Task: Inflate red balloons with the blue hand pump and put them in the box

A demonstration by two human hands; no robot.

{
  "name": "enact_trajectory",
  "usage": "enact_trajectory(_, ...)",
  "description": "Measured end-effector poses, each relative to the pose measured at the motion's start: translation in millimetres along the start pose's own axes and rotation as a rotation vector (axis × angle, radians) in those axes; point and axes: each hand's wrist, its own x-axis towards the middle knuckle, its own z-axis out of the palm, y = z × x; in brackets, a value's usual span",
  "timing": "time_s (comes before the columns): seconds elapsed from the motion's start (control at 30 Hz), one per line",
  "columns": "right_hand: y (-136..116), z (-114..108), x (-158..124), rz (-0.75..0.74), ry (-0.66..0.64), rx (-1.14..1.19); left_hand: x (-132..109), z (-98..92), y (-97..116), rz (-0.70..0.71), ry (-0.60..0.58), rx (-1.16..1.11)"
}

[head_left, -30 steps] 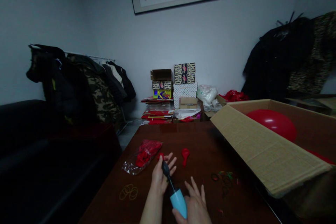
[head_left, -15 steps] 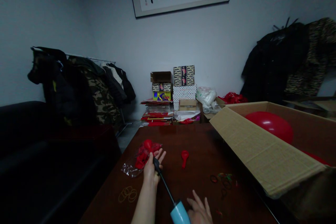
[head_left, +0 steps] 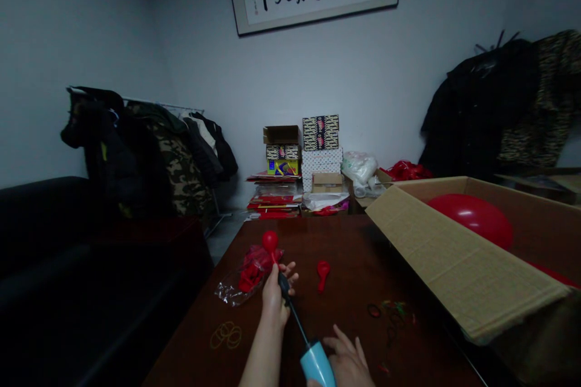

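Note:
My left hand [head_left: 275, 298] is closed round the black nozzle end of a hand pump, where a small red balloon [head_left: 270, 240] sits, slightly swollen. The pump's thin rod runs back to its light blue barrel [head_left: 316, 366] at the bottom edge. My right hand [head_left: 348, 363] is on the blue barrel, fingers partly spread beside it, its grip half hidden by the frame edge. A clear bag of red balloons [head_left: 249, 273] lies just left of my left hand. One flat red balloon [head_left: 322, 271] lies on the dark wooden table [head_left: 345, 242] to the right.
Yellow rubber bands [head_left: 226, 334] lie near the table's left edge, dark and coloured bands [head_left: 388, 314] to the right. A big open cardboard box [head_left: 458, 260] holding an inflated red balloon [head_left: 472, 217] fills the right. Stacked boxes [head_left: 308, 151] and coats stand beyond.
The pump rod first pulled out longer, then shortened as the blue barrel came forward. The balloon on the nozzle has swollen and risen. The camera view shifted slightly.

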Motion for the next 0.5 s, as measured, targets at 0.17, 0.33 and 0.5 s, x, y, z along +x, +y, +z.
enact_trajectory(0.17, -14, -32, 8, 0.005, -0.002, 0.053, -11, 12.2, -16, -0.002, -0.053, 0.045)
enact_trajectory(0.33, -20, -41, 18, 0.042, 0.032, 0.072, -17, 13.1, -24, -0.041, -0.097, 0.081)
enact_trajectory(0.5, -20, -30, 14, 0.044, 0.035, 0.096, -13, 9.2, -25, 0.024, -0.09, 0.119)
